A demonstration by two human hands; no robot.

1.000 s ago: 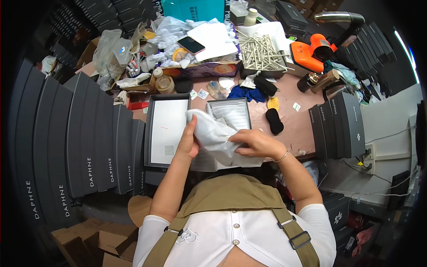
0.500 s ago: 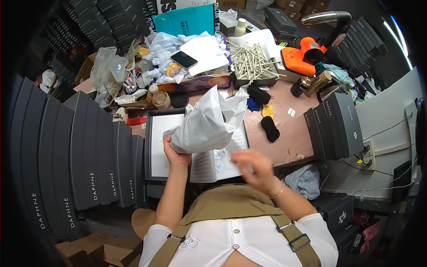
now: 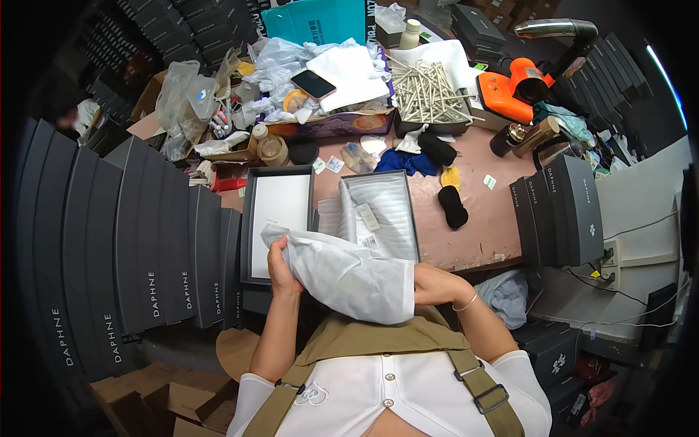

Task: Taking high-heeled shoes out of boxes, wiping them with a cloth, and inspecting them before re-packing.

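Observation:
My left hand [image 3: 282, 268] grips one end of a white pouch [image 3: 353, 277] of thin cloth-like material, which lies slantwise before my body. Something bulky fills it, but its contents are hidden. At the pouch's right edge my right hand [image 3: 435, 285] is curled, holding that edge; its fingertips are hidden. Just beyond the pouch sits an open dark grey box [image 3: 412, 211], lined with ribbed white wrapping [image 3: 389, 193]. Small printed packets [image 3: 368, 216] lie on the wrapping. Left of it is a dark grey box part with a white inside [image 3: 280, 200], probably the lid.
Tall stacks of dark grey boxes [image 3: 138, 240] stand at my left, and more boxes [image 3: 561, 211] at the right. Farther back are a phone [image 3: 314, 84], a tray of pale sticks [image 3: 431, 93] and an orange device [image 3: 504, 97]. Black rolled items [image 3: 453, 207] lie on the pink tabletop [image 3: 477, 240].
The pouch has come down and toward me, from upright to lying slantwise. My right hand, free and blurred before, now holds its right edge. More of the lined box shows.

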